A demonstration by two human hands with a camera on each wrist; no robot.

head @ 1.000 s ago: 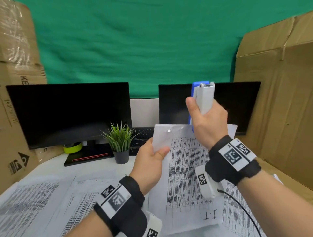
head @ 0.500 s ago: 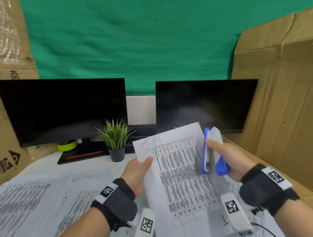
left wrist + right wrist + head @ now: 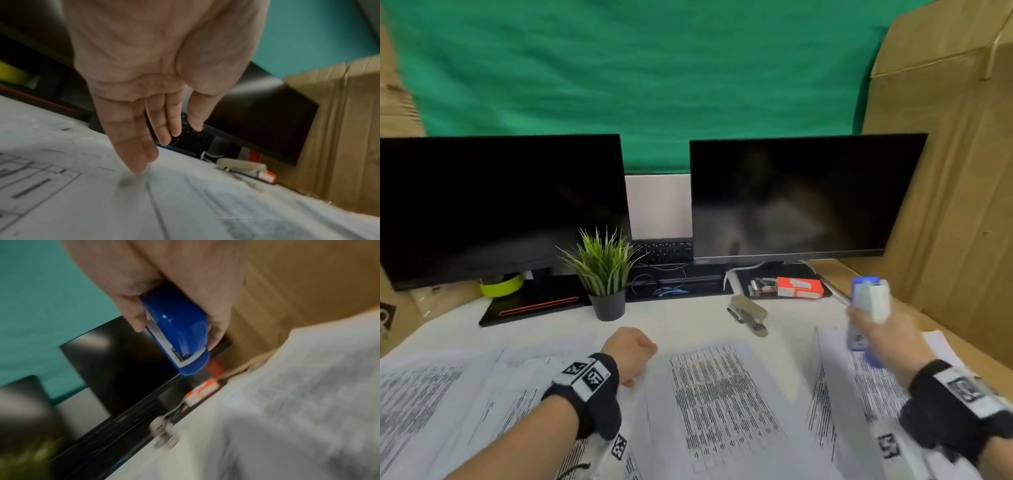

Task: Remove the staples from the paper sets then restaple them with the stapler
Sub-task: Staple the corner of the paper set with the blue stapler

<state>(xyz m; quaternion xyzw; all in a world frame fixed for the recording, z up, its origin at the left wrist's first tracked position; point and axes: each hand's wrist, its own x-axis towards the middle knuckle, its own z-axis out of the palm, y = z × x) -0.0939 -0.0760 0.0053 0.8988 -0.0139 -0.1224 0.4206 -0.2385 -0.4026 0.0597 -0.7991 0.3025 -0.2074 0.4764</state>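
Your right hand (image 3: 883, 337) is gripping one glossy blue-and-white stapler (image 3: 176, 331) above the right papers (image 3: 859, 387); your left hand (image 3: 156, 78) is resting relaxed, fingertips touching the middle sheet (image 3: 719, 394). You're facing two monitors (image 3: 500, 205).

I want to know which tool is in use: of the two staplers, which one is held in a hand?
The blue and white stapler, gripped by the right hand; the beige stapler lies untouched on the desk.
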